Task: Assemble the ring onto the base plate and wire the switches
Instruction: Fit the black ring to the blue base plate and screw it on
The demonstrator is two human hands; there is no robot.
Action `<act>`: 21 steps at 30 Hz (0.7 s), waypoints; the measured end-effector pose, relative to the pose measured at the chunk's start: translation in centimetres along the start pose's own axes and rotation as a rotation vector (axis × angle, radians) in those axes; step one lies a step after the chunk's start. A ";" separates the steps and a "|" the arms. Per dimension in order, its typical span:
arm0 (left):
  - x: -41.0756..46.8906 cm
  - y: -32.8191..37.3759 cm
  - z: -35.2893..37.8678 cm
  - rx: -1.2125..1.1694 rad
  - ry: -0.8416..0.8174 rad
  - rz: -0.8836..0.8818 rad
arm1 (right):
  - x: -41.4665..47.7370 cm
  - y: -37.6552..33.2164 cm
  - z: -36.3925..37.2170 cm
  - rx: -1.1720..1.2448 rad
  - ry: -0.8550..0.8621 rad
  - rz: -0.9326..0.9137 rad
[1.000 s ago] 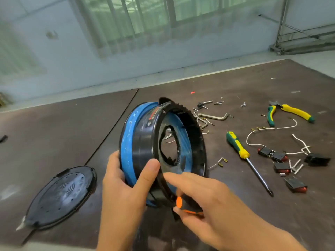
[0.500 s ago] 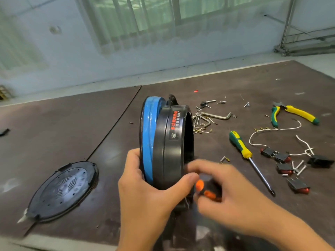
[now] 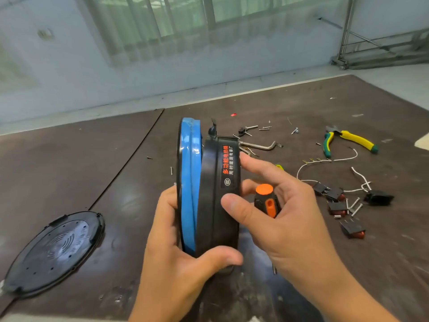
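Observation:
My left hand (image 3: 178, 256) grips the lower edge of a black ring housing (image 3: 218, 205) joined to a blue-wrapped base plate (image 3: 190, 182), held upright and edge-on to me. My right hand (image 3: 285, 224) holds a short orange-and-black screwdriver (image 3: 265, 201) in its curled fingers, while its thumb and forefinger touch the ring's right rim. Several black rocker switches (image 3: 334, 201) with red faces and white wires (image 3: 325, 163) lie on the table to the right.
A round black cover (image 3: 53, 254) lies at the lower left on the dark table (image 3: 69, 173). Yellow-green pliers (image 3: 348, 140), a hex key (image 3: 262, 146), loose screws (image 3: 255, 129) and part of a yellow-green screwdriver (image 3: 279, 167) lie beyond the ring.
The ring assembly turned from showing its open face to edge-on. My right hand rose from below the ring to its right rim, still holding the short screwdriver.

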State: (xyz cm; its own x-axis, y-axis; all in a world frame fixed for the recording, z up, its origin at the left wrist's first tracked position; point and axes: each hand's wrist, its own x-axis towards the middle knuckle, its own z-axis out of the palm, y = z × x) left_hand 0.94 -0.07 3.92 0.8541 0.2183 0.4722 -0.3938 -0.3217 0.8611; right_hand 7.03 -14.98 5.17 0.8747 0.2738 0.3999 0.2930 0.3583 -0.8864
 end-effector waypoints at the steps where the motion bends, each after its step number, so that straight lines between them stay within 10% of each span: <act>1: 0.1 0.1 -0.1 -0.018 -0.012 0.015 | 0.0 -0.1 0.0 0.042 -0.002 0.032; 21: -0.1 1.9 -2.0 -0.039 -0.205 0.043 | 0.1 -0.2 -0.2 0.262 -0.059 0.180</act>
State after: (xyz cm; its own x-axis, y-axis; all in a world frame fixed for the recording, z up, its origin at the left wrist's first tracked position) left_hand -0.59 1.13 5.89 0.8859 0.0123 0.4637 -0.4407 -0.2894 0.8497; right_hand 7.11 -15.17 5.29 0.8776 0.4016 0.2618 0.0201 0.5148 -0.8571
